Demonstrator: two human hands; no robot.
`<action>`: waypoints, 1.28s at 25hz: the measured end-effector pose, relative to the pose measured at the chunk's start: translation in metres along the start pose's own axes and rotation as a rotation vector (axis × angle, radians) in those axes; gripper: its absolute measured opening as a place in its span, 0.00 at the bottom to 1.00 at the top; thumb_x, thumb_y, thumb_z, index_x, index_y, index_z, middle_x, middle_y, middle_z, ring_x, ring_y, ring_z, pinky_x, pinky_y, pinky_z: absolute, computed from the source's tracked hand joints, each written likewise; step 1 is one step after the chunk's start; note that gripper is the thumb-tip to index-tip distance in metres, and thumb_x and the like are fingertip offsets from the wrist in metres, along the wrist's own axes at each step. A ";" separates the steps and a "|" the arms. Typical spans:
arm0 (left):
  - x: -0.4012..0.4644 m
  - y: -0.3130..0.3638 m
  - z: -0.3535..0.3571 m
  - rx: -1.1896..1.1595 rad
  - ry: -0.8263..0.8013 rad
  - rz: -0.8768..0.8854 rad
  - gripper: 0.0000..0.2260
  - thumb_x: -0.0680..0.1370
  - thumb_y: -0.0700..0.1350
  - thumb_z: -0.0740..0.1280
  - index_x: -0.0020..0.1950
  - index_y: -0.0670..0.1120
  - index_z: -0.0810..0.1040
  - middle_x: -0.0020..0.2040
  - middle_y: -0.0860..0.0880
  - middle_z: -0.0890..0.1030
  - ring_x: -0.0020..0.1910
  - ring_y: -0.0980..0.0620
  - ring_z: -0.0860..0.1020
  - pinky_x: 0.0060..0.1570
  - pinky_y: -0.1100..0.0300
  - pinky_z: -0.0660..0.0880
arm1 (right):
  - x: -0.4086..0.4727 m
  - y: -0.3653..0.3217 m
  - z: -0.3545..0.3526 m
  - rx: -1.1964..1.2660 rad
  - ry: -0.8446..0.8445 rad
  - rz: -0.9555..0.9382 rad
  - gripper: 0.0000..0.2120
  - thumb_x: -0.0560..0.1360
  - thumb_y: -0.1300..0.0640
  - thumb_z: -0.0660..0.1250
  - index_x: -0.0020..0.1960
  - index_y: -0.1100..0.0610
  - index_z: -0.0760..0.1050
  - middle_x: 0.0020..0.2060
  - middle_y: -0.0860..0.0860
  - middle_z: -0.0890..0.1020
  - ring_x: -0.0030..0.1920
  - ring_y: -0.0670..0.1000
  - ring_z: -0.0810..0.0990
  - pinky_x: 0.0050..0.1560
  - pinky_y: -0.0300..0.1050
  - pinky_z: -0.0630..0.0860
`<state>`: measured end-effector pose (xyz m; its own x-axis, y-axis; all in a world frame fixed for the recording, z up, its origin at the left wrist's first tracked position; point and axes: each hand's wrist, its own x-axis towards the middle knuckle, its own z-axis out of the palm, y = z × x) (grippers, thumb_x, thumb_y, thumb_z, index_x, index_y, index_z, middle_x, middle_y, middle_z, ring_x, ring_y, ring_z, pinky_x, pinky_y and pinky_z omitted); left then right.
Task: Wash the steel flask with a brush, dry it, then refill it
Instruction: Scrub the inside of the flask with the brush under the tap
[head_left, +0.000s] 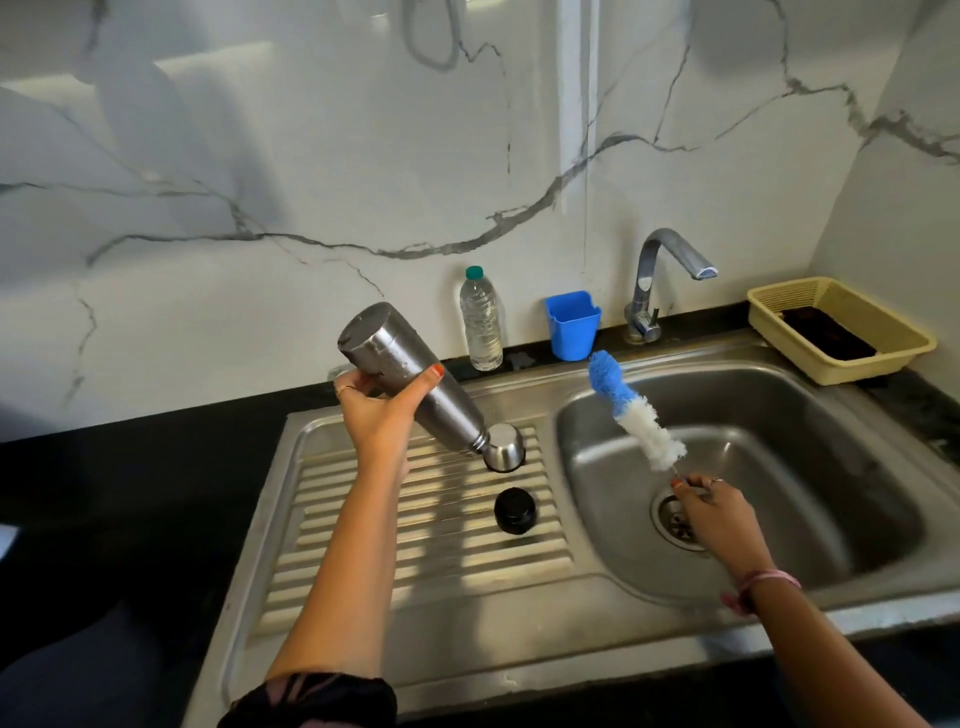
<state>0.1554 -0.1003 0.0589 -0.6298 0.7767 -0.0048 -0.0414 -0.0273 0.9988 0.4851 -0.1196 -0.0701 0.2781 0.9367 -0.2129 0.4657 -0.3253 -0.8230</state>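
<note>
Steel flask (410, 379): held in the air above the ribbed draining board, tilted with its base up to the left and its open neck down to the right, close over the steel cup.
Left hand (376, 410): fingers and thumb are curled round the lower body of the flask and grip it; 1 ring is seen on a finger.
Right hand (714, 512): over the sink bowl, the fingertips pinch the thin wire handle of the brush, near the drain.
Brush (634, 410): a bottle brush with a blue tip and white bristles lower down, pointing up and to the left, apart from the flask.
Steel cup (505, 447): stands on the draining board, just beside the neck of the flask; I cannot tell if they touch.
Black cap (515, 510): rests on the draining board, in front of the steel cup.
Sink (779, 395): 1 steel bowl with a drain, the draining board on its left.
Tap (660, 280): behind the bowl, the spout turned to the right.
Plastic bottle (481, 322): upright at the wall, with a green cap.
Blue holder (571, 325): beside the bottle, at the wall.
Yellow basket (852, 332): on the counter right of the tap, with something dark inside.
</note>
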 end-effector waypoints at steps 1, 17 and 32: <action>0.003 -0.005 -0.005 0.042 0.008 0.030 0.32 0.63 0.41 0.82 0.60 0.48 0.67 0.53 0.53 0.77 0.52 0.57 0.78 0.55 0.52 0.79 | -0.001 -0.001 0.002 -0.002 0.002 0.004 0.13 0.79 0.51 0.63 0.57 0.57 0.79 0.36 0.50 0.79 0.41 0.53 0.78 0.48 0.46 0.72; 0.028 -0.060 -0.023 0.320 0.054 0.167 0.35 0.59 0.44 0.84 0.57 0.49 0.66 0.59 0.46 0.76 0.47 0.55 0.78 0.47 0.63 0.76 | -0.004 -0.015 0.006 -0.038 0.014 0.024 0.07 0.79 0.51 0.63 0.51 0.52 0.78 0.34 0.51 0.80 0.39 0.53 0.80 0.51 0.55 0.78; 0.041 -0.068 -0.018 0.362 0.033 0.159 0.40 0.62 0.46 0.83 0.68 0.44 0.66 0.67 0.44 0.69 0.54 0.52 0.76 0.61 0.53 0.76 | -0.002 -0.016 0.010 -0.044 0.020 0.043 0.10 0.79 0.51 0.63 0.55 0.54 0.78 0.37 0.53 0.82 0.40 0.53 0.81 0.49 0.52 0.78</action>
<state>0.1185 -0.0775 -0.0103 -0.6310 0.7599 0.1559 0.3313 0.0823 0.9399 0.4688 -0.1147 -0.0616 0.3153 0.9191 -0.2362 0.4890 -0.3707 -0.7896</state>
